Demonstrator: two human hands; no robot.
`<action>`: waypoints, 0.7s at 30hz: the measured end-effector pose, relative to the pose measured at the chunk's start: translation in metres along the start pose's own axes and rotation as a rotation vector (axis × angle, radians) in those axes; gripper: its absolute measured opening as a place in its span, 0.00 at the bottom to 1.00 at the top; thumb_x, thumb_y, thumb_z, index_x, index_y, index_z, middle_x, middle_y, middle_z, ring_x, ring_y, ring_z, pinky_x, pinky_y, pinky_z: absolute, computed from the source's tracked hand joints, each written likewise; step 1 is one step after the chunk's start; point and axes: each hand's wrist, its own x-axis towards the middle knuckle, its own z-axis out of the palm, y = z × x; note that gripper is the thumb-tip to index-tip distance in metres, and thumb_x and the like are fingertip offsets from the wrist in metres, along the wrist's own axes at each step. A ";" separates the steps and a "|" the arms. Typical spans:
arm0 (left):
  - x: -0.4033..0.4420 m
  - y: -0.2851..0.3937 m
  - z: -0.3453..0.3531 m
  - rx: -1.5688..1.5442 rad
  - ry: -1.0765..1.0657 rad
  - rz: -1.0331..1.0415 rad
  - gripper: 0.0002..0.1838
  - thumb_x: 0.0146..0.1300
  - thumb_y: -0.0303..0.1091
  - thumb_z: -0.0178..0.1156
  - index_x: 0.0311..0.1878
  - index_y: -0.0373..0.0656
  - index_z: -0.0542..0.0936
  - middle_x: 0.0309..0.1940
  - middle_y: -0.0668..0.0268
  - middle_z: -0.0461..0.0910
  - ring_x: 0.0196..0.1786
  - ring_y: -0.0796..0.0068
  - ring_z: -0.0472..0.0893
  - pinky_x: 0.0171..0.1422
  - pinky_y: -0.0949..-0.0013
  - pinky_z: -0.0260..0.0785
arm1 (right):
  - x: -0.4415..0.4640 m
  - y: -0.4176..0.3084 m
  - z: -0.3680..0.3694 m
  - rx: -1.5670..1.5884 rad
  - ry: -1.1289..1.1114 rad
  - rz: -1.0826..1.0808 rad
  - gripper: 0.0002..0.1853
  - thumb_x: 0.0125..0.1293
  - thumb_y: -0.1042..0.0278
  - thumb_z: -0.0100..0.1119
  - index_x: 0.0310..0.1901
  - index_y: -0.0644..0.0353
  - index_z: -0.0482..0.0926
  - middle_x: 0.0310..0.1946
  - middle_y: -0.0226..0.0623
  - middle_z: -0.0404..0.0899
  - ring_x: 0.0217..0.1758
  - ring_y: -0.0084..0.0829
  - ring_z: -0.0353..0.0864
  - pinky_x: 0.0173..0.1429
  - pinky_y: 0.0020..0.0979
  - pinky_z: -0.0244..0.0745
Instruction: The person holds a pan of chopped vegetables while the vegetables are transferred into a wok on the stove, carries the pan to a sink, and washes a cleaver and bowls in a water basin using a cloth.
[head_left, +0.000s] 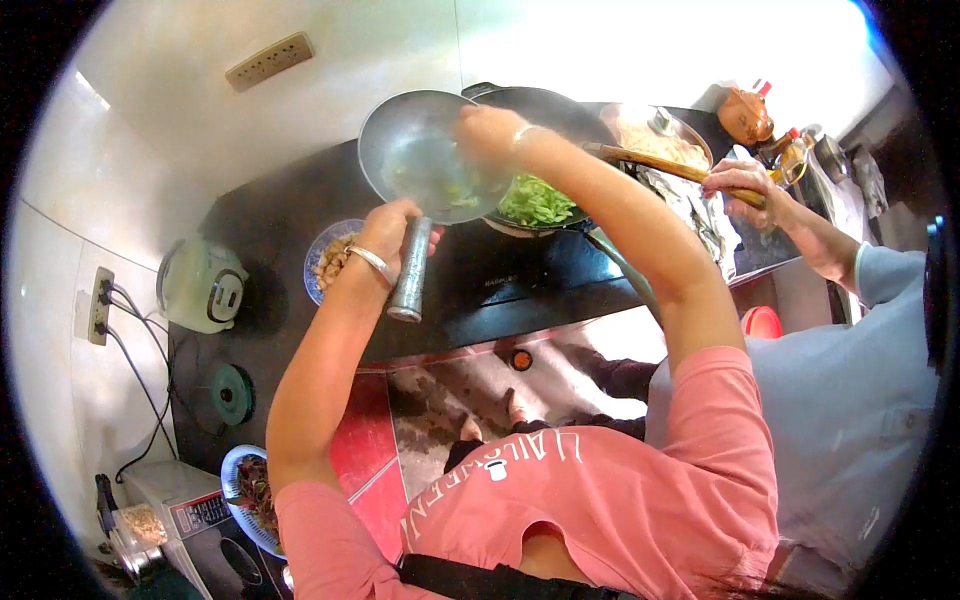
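My left hand (390,238) is closed around the metal handle (409,280) of a grey pan (400,125), held tilted above the stove. Some green vegetable pieces (455,192) lie low inside the pan. Over the pan's right side is my right hand (490,135), its fingers smeared by motion, so whether it grips anything is unclear. Beside the pan, a dark wok (545,108) holds a heap of chopped green vegetables (538,200), partly hidden by my right forearm.
At right, a co-worker's hand (740,188) grips a wooden handle (660,163) reaching toward the wok. A bowl of brown chunks (328,262), a rice cooker (203,284) and a basin of dark leaves (243,495) stand left. A glass-lidded pan (650,135) sits behind.
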 end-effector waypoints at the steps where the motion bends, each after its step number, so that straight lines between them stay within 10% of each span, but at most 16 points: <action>1: -0.002 0.001 0.002 0.006 0.015 0.007 0.13 0.53 0.30 0.46 0.39 0.31 0.69 0.26 0.52 0.75 0.21 0.71 0.74 0.23 0.71 0.71 | 0.001 -0.009 0.001 0.030 -0.025 0.032 0.17 0.55 0.54 0.51 0.41 0.56 0.77 0.44 0.48 0.72 0.49 0.45 0.72 0.52 0.39 0.68; 10: -0.004 -0.002 0.000 -0.020 0.070 0.030 0.13 0.51 0.29 0.47 0.38 0.29 0.69 0.25 0.51 0.74 0.21 0.68 0.74 0.24 0.68 0.71 | -0.012 -0.037 0.022 0.278 -0.199 -0.084 0.16 0.51 0.55 0.52 0.36 0.55 0.79 0.41 0.45 0.77 0.44 0.47 0.76 0.48 0.42 0.70; 14: -0.002 -0.005 -0.003 0.013 0.051 0.024 0.12 0.53 0.30 0.47 0.38 0.31 0.69 0.25 0.53 0.75 0.21 0.71 0.75 0.23 0.71 0.71 | -0.025 -0.027 -0.002 -0.089 -0.324 -0.046 0.14 0.47 0.58 0.55 0.35 0.53 0.80 0.37 0.39 0.79 0.43 0.41 0.78 0.45 0.42 0.71; 21: -0.019 -0.005 -0.001 0.044 0.042 0.051 0.15 0.53 0.31 0.47 0.41 0.29 0.67 0.26 0.51 0.75 0.21 0.71 0.74 0.24 0.70 0.71 | -0.046 0.016 -0.015 -0.228 0.079 0.155 0.11 0.52 0.66 0.53 0.37 0.54 0.79 0.41 0.41 0.75 0.47 0.39 0.73 0.49 0.38 0.69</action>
